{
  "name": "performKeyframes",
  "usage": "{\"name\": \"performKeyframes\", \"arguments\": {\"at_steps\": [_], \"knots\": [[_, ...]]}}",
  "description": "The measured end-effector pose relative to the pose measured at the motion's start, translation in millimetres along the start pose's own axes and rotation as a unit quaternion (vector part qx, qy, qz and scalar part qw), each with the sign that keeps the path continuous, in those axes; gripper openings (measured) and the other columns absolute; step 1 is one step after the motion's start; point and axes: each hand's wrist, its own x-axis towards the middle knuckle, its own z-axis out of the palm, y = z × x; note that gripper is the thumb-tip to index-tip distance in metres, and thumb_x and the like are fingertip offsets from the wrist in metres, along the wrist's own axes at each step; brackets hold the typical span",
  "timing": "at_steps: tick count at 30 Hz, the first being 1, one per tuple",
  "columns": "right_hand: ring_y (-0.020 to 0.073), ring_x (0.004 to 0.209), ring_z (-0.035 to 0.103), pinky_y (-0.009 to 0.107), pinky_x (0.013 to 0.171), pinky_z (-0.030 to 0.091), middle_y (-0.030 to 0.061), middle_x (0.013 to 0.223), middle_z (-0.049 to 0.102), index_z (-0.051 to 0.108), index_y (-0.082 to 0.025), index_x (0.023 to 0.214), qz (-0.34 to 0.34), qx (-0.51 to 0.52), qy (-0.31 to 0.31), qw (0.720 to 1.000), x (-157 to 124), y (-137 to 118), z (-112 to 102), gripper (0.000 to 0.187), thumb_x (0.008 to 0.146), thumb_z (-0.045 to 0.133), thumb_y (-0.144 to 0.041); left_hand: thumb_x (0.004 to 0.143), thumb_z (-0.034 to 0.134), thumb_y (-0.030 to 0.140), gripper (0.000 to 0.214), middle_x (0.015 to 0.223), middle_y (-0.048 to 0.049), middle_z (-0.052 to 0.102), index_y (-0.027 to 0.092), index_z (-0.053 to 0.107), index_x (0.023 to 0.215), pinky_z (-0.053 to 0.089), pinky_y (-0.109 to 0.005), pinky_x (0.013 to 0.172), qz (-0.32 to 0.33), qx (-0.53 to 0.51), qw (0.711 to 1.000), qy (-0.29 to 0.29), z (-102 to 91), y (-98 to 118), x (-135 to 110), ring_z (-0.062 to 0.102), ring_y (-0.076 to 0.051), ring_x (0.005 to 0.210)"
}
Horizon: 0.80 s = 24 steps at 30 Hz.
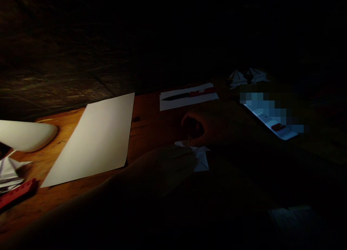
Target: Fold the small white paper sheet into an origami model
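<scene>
A small folded white paper (202,161) lies on the dim wooden table, with flaps and points sticking out. My left hand (169,166) rests over it from the left, its fingers bent onto the paper and partly lost in shadow. Just above, my right hand (213,128) curls its fingers and thumb into a ring, closed at a raised tip of the same paper. How firmly each hand grips is hard to see in the dark.
A large white sheet (100,138) lies left. Behind my hands, a red-handled knife (189,94) rests on white paper. A lit phone (271,121) is at right; folded paper pieces (238,79) stand behind it. At far left are a white lamp-like object (29,134) and a red object (20,194).
</scene>
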Motion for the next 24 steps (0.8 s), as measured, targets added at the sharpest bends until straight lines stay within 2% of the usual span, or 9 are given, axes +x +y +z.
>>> {"name": "performKeyframes", "arguments": {"at_steps": [4, 8, 12, 13, 15, 17, 24], "knots": [[0.0173, 0.083, 0.055, 0.03, 0.07, 0.041, 0.0055, 0.105, 0.064, 0.064, -0.017, 0.117, -0.004, -0.003, 0.003, 1.0, 0.0, 1.0, -0.4, 0.052, 0.069, 0.082, -0.026, 0.1, 0.064, 0.037, 0.036, 0.13, -0.0112, 0.062, 0.016, 0.06, 0.13, 0.058, -0.046, 0.093, -0.013, -0.001, 1.0, 0.005, 3.9, -0.7, -2.1, 0.066, -0.024, 0.111], [0.0158, 0.078, 0.054, 0.029, 0.068, 0.04, 0.0041, 0.1, 0.066, 0.066, -0.017, 0.115, 0.003, -0.01, 0.015, 1.0, 1.1, 1.9, -0.4, 0.045, 0.072, 0.077, -0.02, 0.102, 0.059, 0.024, 0.027, 0.125, -0.0081, 0.068, 0.021, 0.064, 0.129, 0.058, -0.039, 0.099, -0.037, -0.011, 0.999, 0.015, 10.1, 1.5, -4.0, 0.067, -0.022, 0.114], [0.0164, 0.075, 0.054, 0.029, 0.064, 0.039, 0.0016, 0.086, 0.062, 0.067, -0.018, 0.116, 0.026, -0.01, 0.008, 1.0, 2.2, 2.1, -0.5, 0.044, 0.073, 0.074, -0.018, 0.104, 0.057, 0.027, 0.033, 0.124, -0.0017, 0.072, 0.028, 0.057, 0.137, 0.06, -0.027, 0.096, -0.176, -0.08, 0.98, 0.047, 17.2, 5.8, -3.9, 0.071, -0.016, 0.108], [0.0163, 0.074, 0.054, 0.028, 0.064, 0.038, 0.0012, 0.084, 0.062, 0.067, -0.018, 0.116, 0.03, -0.01, 0.007, 0.999, 2.5, 2.2, -0.6, 0.044, 0.073, 0.074, -0.018, 0.105, 0.056, 0.028, 0.035, 0.127, -0.0014, 0.071, 0.028, 0.055, 0.14, 0.06, -0.027, 0.097, -0.188, -0.088, 0.977, 0.052, 17.9, 6.1, -4.1, 0.07, -0.016, 0.11], [0.016, 0.074, 0.054, 0.028, 0.064, 0.038, 0.0014, 0.086, 0.063, 0.067, -0.018, 0.116, 0.026, -0.01, 0.008, 1.0, 2.8, 2.5, -0.7, 0.044, 0.073, 0.075, -0.019, 0.105, 0.052, 0.023, 0.036, 0.138, -0.0047, 0.066, 0.025, 0.055, 0.141, 0.057, -0.031, 0.105, -0.136, -0.065, 0.988, 0.043, 17.2, 5.2, -5.2, 0.065, -0.019, 0.123], [0.0154, 0.075, 0.054, 0.028, 0.065, 0.04, 0.003, 0.093, 0.066, 0.067, -0.017, 0.114, 0.008, -0.008, 0.013, 1.0, 3.0, 2.8, -0.6, 0.043, 0.072, 0.076, -0.019, 0.102, 0.051, 0.016, 0.035, 0.147, -0.0101, 0.058, 0.019, 0.059, 0.137, 0.051, -0.041, 0.114, -0.031, -0.013, 0.999, 0.007, 14.3, 3.1, -6.6, 0.056, -0.026, 0.135], [0.0161, 0.076, 0.054, 0.029, 0.066, 0.039, 0.0038, 0.094, 0.065, 0.066, -0.017, 0.112, 0.003, -0.028, 0.025, 0.999, 1.3, 0.4, 1.0, 0.04, 0.073, 0.073, -0.017, 0.097, 0.05, 0.009, 0.034, 0.142, -0.0115, 0.062, 0.015, 0.065, 0.127, 0.054, -0.04, 0.112, -0.017, -0.02, 0.999, 0.025, 6.6, 1.9, -2.4, 0.056, -0.024, 0.134]]}}
